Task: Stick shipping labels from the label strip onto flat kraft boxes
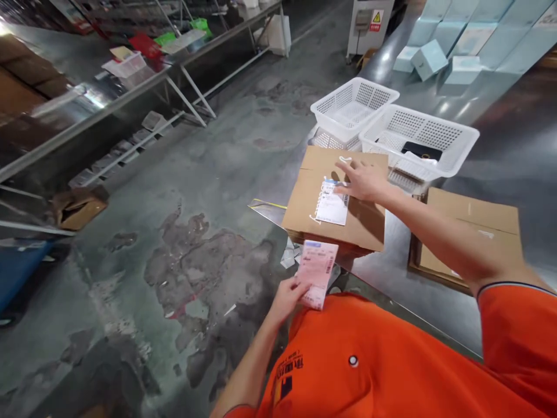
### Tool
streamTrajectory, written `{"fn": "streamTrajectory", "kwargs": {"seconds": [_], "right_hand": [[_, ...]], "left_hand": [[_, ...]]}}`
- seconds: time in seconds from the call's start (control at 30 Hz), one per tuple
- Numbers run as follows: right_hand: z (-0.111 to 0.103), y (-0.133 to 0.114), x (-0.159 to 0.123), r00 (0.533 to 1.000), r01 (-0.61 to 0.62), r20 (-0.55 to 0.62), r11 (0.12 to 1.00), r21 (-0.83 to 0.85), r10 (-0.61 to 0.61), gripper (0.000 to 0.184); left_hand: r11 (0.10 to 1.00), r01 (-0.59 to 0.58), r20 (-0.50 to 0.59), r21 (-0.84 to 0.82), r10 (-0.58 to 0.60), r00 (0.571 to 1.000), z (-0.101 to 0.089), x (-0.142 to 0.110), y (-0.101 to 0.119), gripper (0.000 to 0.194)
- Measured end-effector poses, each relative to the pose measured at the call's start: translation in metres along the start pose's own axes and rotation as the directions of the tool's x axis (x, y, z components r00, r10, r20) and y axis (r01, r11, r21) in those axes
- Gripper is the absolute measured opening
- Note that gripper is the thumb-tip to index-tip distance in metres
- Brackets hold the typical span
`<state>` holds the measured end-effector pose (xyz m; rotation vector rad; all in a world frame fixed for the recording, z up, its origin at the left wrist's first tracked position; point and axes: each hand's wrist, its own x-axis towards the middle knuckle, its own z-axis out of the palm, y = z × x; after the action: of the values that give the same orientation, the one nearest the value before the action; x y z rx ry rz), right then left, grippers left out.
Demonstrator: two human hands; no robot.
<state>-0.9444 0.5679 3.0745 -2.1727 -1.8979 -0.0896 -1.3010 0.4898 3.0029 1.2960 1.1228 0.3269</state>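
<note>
My left hand (287,297) pinches some printed shipping labels (317,270), pinkish with a blue patch at the top, in front of my shirt. How many sheets there are, I cannot tell. My right hand (364,181) reaches over a flat brown cardboard box (368,229) on the metal table, fingers spread. Under its fingertips lies a white shipping label (334,210) on the cardboard, partly covering white lettering. The hand covers the label's upper right edge.
Two white perforated baskets (418,119) stand behind the box, the right one holding a dark item (422,152). More flat cardboard (472,232) lies to the right. Pale blue boxes (463,69) are stacked at the back right. Another metal table (130,96) runs along the left.
</note>
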Motion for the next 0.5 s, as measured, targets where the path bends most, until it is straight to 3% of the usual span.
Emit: {"fn": "streamTrajectory", "kwargs": {"seconds": [0.07, 0.17, 0.27, 0.33, 0.37, 0.4, 0.43, 0.47, 0.5], "right_hand": [[0.003, -0.017, -0.005, 1.000, 0.012, -0.020, 1.000, -0.004, -0.012, 0.048], [0.016, -0.056, -0.025, 0.997, 0.080, -0.022, 0.996, 0.029, -0.080, 0.048], [0.029, -0.087, -0.059, 0.976, 0.219, -0.019, 0.974, 0.055, -0.218, 0.064], [0.030, -0.088, -0.084, 0.939, 0.344, -0.035, 0.932, 0.112, -0.342, 0.060], [0.028, -0.082, -0.096, 0.948, 0.317, -0.068, 0.938, 0.138, -0.311, 0.056], [0.025, -0.073, -0.106, 0.976, 0.202, -0.110, 0.965, 0.165, -0.186, 0.054], [0.021, -0.062, -0.114, 0.990, 0.014, -0.142, 0.978, 0.208, 0.016, 0.055], [0.017, -0.050, -0.121, 0.959, -0.198, -0.143, 0.942, 0.272, 0.243, 0.057], [0.014, -0.039, -0.126, 0.900, -0.367, -0.105, 0.865, 0.343, 0.424, 0.061]], "left_hand": [[0.996, -0.088, -0.135, -0.016, 0.085, 0.987, -0.012, -0.002, 0.012, 0.032], [0.964, -0.262, -0.321, 0.047, 0.263, 0.910, -0.021, 0.018, 0.048, 0.034], [0.911, -0.376, -0.255, 0.171, 0.410, 0.876, -0.020, 0.047, 0.074, 0.033], [0.889, -0.405, -0.214, 0.214, 0.447, 0.868, -0.020, 0.058, 0.077, 0.033], [0.884, -0.410, -0.223, 0.226, 0.456, 0.861, -0.021, 0.061, 0.076, 0.034], [0.883, -0.406, -0.249, 0.233, 0.458, 0.853, -0.024, 0.061, 0.075, 0.035], [0.887, -0.395, -0.278, 0.238, 0.452, 0.848, -0.026, 0.061, 0.073, 0.036], [0.894, -0.375, -0.303, 0.244, 0.438, 0.846, -0.028, 0.059, 0.072, 0.037], [0.899, -0.355, -0.315, 0.255, 0.424, 0.849, -0.030, 0.056, 0.073, 0.037]]}}
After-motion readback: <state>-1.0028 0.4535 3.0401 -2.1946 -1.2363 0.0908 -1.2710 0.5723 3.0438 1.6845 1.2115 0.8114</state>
